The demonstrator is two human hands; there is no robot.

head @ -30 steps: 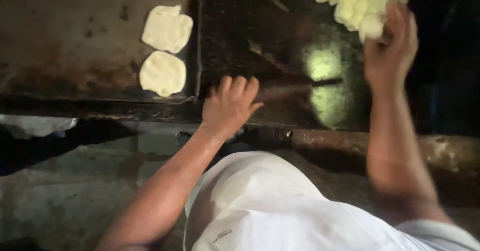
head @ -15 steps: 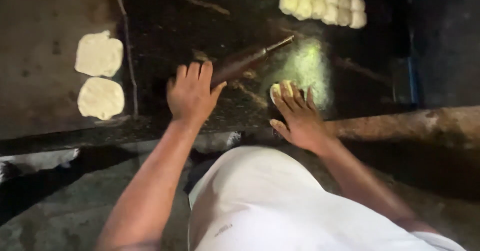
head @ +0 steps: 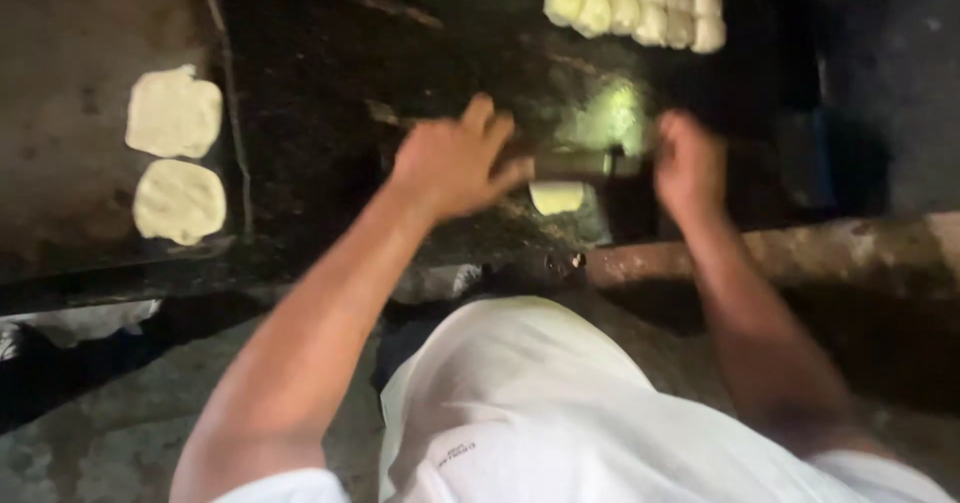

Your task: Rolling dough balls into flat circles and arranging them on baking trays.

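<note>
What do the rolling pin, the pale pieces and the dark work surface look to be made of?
Rolling pin: likely wood, brown and matte; motion blur leaves this open.
Dough piece under it and the flattened rounds on the left: soft raw dough, pale cream, uneven edges.
Work surface: dark, hard, with a glossy patch; stone or metal, unclear.
The left hand and right hand are on the pin.

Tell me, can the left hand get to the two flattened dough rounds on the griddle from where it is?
Probably yes. The left hand rests on the rolling pin, and the flattened dough rounds lie further left on the griddle, with only bare dark board between.
</note>
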